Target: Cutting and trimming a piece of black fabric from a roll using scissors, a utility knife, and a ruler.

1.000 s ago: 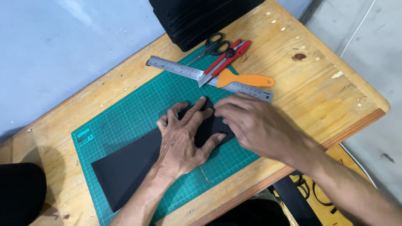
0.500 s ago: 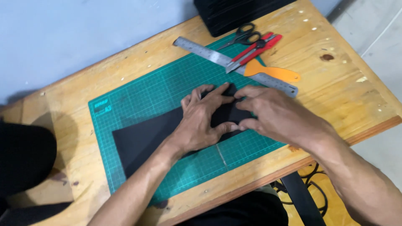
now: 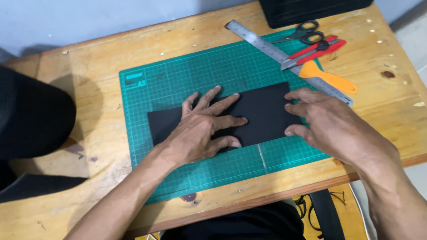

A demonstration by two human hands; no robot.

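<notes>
Pale, knotty wood forms the bench (image 3: 80, 186), its near edge running just in front of the person's dark lap, with a grey wall beyond the far edge. On it lies a green gridded cutting mat (image 3: 178, 80), and across the mat's middle a flat, matte black sheet (image 3: 262, 111), rectangular and slightly slanted. The left hand (image 3: 200, 131) presses palm-down on the sheet with fingers spread flat, gripping nothing. The right hand (image 3: 329, 124) rests at the sheet's right edge, fingers loosely curled with their tips on it, closed on nothing. Bare mat shows left of and beyond the sheet. Farther back, a steel ruler (image 3: 267, 44) lies diagonally, with an orange scraper (image 3: 329, 78) beside it, a red utility knife (image 3: 318, 49) across it, and black-handled scissors (image 3: 302, 33). A black ribbed stack (image 3: 311, 9) sits at the far edge; a dark rounded shape (image 3: 31, 115) lies at the left.
</notes>
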